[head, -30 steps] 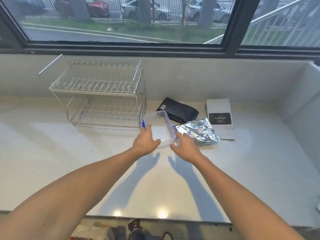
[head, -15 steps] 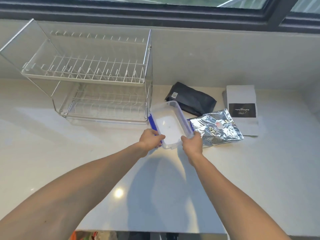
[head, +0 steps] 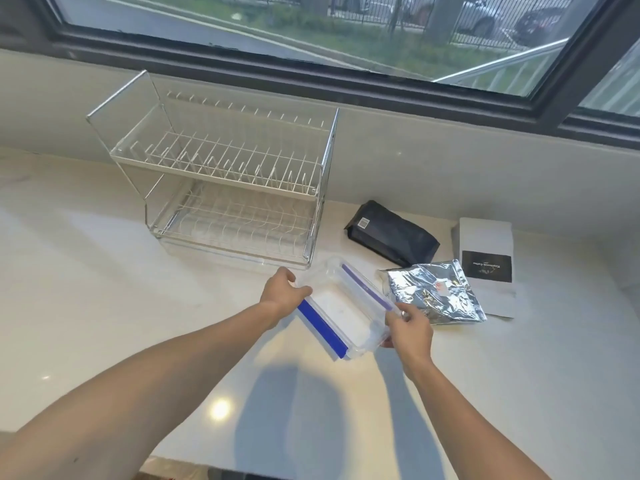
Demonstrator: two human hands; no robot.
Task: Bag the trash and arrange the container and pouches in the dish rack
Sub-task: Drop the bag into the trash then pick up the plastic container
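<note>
A clear plastic container (head: 341,308) with blue side clips is held between both hands just above the white counter. My left hand (head: 282,292) grips its left far corner and my right hand (head: 408,329) grips its right near corner. The container looks tilted and turned at an angle. Behind it to the left stands a two-tier wire dish rack (head: 225,188) with nothing in it. A black pouch (head: 389,237), a crumpled silver foil pouch (head: 434,292) and a white pouch with a black label (head: 486,265) lie flat to the right.
The white counter (head: 104,289) runs left and toward me, with its front edge near the bottom of the view. A low grey wall and a dark window frame (head: 311,74) close off the back. A raised ledge stands at the far right.
Both hands closed on the container and lifted it toward me, away from the rack and turned at an angle. The view shifted, so the rack sits further off.
</note>
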